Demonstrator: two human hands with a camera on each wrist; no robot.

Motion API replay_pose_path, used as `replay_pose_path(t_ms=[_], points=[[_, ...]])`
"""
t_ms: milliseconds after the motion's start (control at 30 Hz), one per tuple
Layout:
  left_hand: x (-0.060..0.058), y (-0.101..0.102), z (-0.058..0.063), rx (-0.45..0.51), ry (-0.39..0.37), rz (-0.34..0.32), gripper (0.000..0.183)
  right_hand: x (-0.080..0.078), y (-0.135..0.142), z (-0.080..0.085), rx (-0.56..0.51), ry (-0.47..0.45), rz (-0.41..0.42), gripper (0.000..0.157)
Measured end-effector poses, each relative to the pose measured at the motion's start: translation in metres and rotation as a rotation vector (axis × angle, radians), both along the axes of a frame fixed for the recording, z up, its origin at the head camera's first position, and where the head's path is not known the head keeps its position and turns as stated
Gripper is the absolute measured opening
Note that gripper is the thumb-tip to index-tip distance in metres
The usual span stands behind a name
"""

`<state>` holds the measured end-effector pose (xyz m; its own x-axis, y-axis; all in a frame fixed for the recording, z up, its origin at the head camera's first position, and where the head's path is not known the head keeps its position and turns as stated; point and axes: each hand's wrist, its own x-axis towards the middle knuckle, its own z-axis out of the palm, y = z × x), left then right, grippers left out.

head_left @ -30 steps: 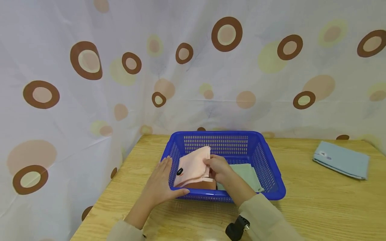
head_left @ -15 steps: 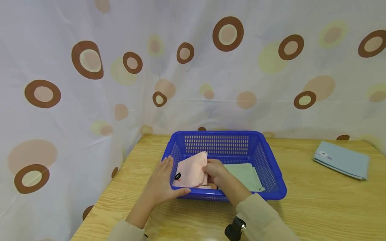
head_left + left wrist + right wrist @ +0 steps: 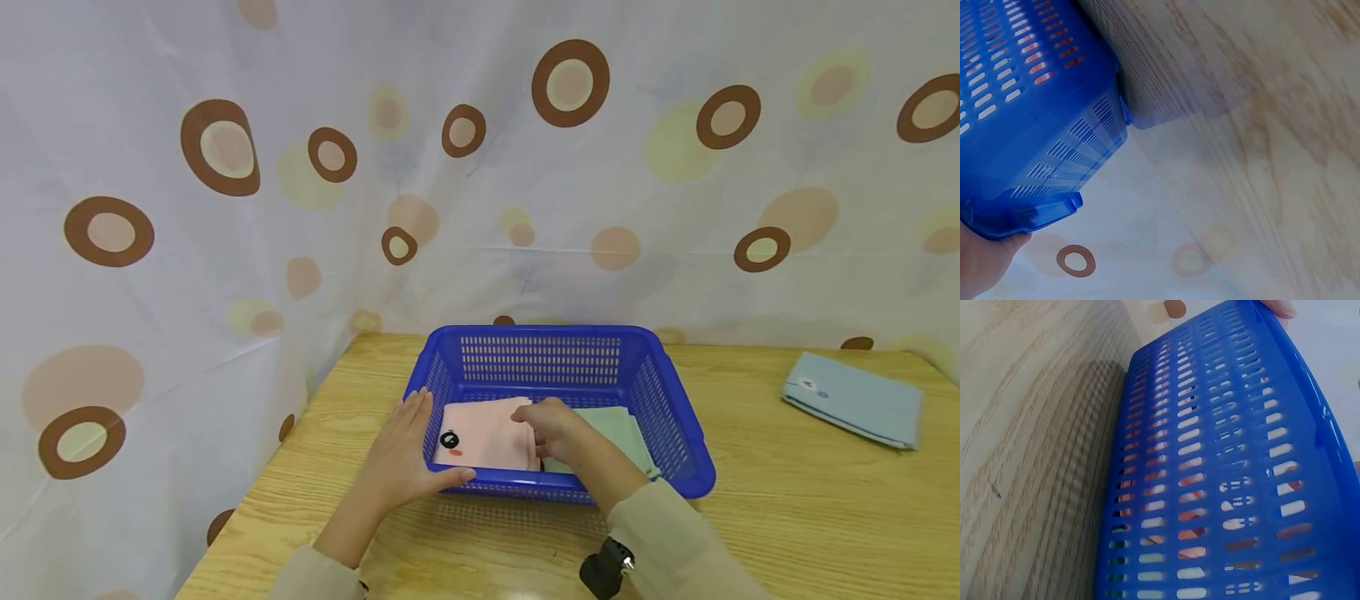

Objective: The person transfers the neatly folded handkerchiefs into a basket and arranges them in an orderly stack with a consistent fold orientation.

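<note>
A blue plastic basket [image 3: 540,477] with slotted walls stands on the table. Inside, at its left, lies a folded pink towel [image 3: 487,429] with a black eye and a reddish mark on it. My right hand [image 3: 555,429] reaches over the front rim and holds the towel's right edge, thumb on top, fingers lower at the edge. My left hand [image 3: 401,454] rests on the basket's front left corner, fingers straight along the left rim and thumb along the front. A folded pale green towel [image 3: 618,433] lies on the right, partly behind my right forearm.
On the wooden table [image 3: 787,517], right of the basket, lies a folded light blue towel [image 3: 853,400]. A patterned curtain [image 3: 555,192] hangs behind the table and along its left. A black device [image 3: 606,568] sits at my right wrist.
The pink towel, tilted up in my right hand a second ago, has come down flat in the basket's left part, covering an orange-brown piece. My left hand has stayed on the corner.
</note>
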<state>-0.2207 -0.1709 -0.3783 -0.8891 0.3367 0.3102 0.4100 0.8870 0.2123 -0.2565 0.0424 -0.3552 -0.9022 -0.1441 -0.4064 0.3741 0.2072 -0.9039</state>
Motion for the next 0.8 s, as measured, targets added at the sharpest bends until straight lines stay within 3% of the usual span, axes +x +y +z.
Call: replay_pose_path(t_ms=[200,500,800], points=[[-0.001,0.0,-0.001,0.0,-0.012,0.004,0.117,-0.002,0.012,0.003,-0.015,-0.01,0.024,0.062],[-0.001,-0.001,0.0,-0.005,-0.012,0.0,0.116,-0.002,0.032,0.008,-0.054,0.062,0.053,0.053],[0.0,0.0,-0.001,0.002,-0.016,0.001,0.115,-0.001,0.051,0.011,-0.084,0.09,0.036,0.055]])
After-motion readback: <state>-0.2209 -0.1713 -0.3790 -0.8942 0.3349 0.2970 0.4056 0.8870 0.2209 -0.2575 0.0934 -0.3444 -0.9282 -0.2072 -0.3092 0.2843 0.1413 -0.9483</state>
